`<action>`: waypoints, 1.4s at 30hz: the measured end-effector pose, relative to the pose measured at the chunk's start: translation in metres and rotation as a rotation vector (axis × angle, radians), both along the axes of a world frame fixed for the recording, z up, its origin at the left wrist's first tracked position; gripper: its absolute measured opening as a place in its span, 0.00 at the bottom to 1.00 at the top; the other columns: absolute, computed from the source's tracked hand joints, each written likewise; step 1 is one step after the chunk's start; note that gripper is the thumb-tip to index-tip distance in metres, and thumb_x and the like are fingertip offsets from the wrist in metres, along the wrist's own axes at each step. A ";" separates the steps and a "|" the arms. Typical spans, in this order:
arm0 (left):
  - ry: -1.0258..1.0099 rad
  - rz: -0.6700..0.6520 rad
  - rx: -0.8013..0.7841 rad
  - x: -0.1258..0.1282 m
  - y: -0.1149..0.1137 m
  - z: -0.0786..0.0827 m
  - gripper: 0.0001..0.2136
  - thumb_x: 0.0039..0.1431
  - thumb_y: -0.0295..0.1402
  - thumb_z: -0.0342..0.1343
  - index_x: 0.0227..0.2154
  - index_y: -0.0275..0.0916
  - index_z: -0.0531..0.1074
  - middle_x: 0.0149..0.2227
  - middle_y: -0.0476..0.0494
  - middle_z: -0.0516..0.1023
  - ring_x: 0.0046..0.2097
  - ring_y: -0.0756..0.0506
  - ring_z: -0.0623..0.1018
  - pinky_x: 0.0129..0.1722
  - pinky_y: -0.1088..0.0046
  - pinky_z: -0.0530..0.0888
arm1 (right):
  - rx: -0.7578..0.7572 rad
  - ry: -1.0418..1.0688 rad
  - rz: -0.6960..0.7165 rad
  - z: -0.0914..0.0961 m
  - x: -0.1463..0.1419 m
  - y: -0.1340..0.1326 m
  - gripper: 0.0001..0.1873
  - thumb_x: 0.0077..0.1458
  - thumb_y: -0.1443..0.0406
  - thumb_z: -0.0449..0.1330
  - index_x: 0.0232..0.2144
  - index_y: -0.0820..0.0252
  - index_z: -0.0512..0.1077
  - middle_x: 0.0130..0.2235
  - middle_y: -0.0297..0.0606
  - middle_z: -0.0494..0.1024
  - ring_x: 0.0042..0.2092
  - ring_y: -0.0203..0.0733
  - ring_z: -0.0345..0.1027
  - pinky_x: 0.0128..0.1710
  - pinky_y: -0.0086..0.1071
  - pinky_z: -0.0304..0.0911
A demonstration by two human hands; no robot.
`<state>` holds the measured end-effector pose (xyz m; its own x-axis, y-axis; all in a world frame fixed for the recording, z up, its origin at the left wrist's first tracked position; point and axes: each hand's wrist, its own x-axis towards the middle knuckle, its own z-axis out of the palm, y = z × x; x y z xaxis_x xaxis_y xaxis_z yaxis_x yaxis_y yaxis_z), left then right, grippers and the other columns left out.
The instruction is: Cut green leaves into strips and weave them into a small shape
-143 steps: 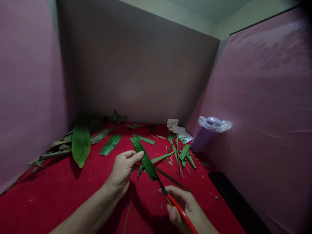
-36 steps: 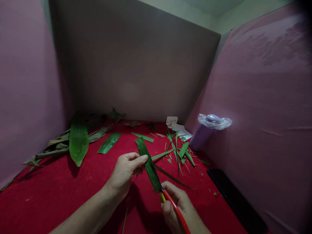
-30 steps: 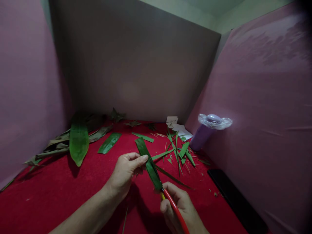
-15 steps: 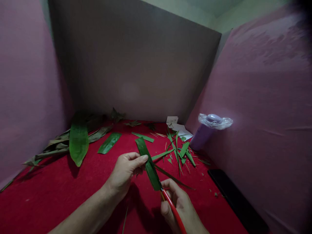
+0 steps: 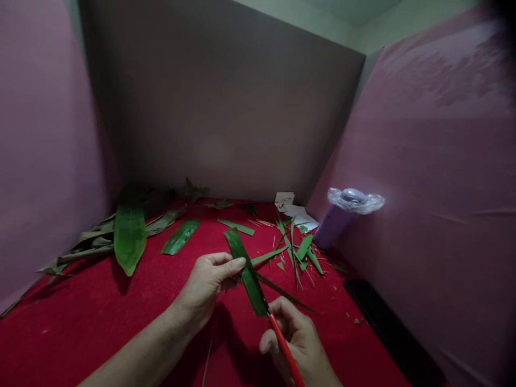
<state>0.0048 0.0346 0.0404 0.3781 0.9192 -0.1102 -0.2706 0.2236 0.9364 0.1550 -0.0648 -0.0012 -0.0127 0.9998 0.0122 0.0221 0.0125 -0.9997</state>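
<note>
My left hand (image 5: 215, 274) pinches a long green leaf strip (image 5: 245, 269) between thumb and fingers, tilted above the red cloth (image 5: 92, 328). My right hand (image 5: 296, 333) is closed round scissors with red handles (image 5: 284, 344). Their dark blades lie along the strip's right edge near its lower end and are partly hidden by it. A thin leaf sliver (image 5: 286, 295) slants down to the right behind the strip. Another cut leaf piece (image 5: 181, 236) lies flat on the cloth, left of the strip.
A large leaf (image 5: 130, 236) rests with dried leaves (image 5: 94, 242) at left. Green scraps (image 5: 296, 250) are strewn at right, near white paper (image 5: 302, 216). A purple bottle (image 5: 334, 223) with clear plastic wrap stands by the right pink wall. A black phone-like slab (image 5: 393, 330) lies at right.
My right thumb has lifted away a little and the scissor handles have shifted slightly left. The left hand and the strip stay nearly where they were.
</note>
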 end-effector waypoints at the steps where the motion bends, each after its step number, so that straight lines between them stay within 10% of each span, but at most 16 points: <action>1: -0.012 -0.002 0.001 0.000 0.000 -0.001 0.08 0.46 0.33 0.62 0.20 0.33 0.71 0.20 0.47 0.72 0.23 0.52 0.69 0.26 0.76 0.64 | -0.004 -0.003 -0.001 0.000 0.000 0.000 0.21 0.43 0.51 0.63 0.26 0.60 0.62 0.17 0.27 0.64 0.18 0.26 0.47 0.17 0.22 0.43; 42: 0.015 0.023 -0.015 0.000 -0.003 0.006 0.09 0.44 0.33 0.62 0.19 0.33 0.70 0.19 0.47 0.74 0.22 0.52 0.72 0.21 0.78 0.69 | -0.062 0.108 0.126 -0.006 -0.004 0.002 0.36 0.33 0.37 0.57 0.32 0.59 0.58 0.19 0.22 0.55 0.18 0.23 0.38 0.15 0.21 0.36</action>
